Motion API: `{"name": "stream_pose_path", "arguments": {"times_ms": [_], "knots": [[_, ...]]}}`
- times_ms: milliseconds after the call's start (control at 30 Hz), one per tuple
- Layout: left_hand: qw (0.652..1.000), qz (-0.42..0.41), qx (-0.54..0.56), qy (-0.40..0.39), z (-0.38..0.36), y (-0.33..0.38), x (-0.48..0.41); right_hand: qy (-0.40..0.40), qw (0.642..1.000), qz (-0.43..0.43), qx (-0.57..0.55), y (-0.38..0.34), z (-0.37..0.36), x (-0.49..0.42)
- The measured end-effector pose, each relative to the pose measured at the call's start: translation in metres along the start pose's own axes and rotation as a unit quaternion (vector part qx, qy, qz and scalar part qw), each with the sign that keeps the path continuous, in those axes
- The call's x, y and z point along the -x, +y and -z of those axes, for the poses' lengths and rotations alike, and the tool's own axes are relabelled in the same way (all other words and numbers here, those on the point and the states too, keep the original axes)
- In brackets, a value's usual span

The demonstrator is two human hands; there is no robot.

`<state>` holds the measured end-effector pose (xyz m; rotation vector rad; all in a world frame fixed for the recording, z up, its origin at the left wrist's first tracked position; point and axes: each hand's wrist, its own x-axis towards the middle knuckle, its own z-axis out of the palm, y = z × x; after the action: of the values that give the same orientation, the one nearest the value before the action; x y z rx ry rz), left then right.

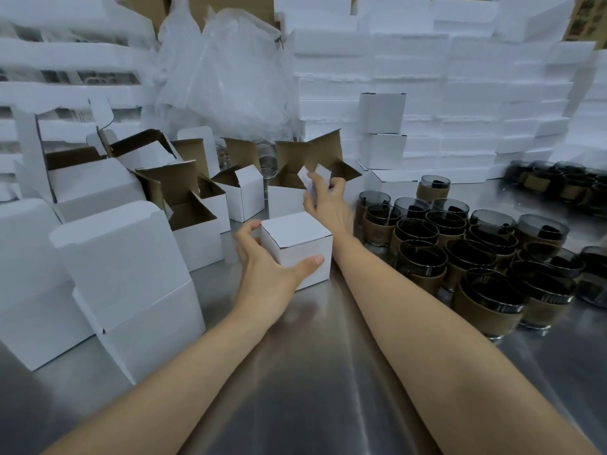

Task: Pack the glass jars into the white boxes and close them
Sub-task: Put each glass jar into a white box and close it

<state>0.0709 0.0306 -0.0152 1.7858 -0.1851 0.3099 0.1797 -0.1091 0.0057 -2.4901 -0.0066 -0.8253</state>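
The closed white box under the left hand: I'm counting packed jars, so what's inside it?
Nothing shows: the closed box has its lid down and solid walls, gripped by the left hand. Whether it is filled cannot be seen.

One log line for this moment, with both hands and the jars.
left hand: grips closed box | right hand: pinches flap of open box | jars: unpacked, at right

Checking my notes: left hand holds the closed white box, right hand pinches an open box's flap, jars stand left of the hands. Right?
No: the head view shows the glass jars right of the hands. The left hand holds the closed white box; the right hand pinches the open box's flap.
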Motion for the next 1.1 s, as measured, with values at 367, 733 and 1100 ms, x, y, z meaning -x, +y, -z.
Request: {"name": "stream_pose_path", "arguments": {"times_ms": [367,733,1100], "knots": [[1.000,0.000,-0.005,-0.008,-0.001,0.001,0.001,-0.141,0.977,0.120,0.103,-0.008,-0.016,-0.002],[1.000,0.002,0.001,-0.018,0.001,0.006,0.005,-0.151,0.984,0.088,0.029,-0.009,-0.009,-0.001],[0.996,-0.005,-0.034,-0.082,0.006,0.013,0.008,0.097,0.978,-0.027,-0.183,-0.035,0.040,-0.016]]}}
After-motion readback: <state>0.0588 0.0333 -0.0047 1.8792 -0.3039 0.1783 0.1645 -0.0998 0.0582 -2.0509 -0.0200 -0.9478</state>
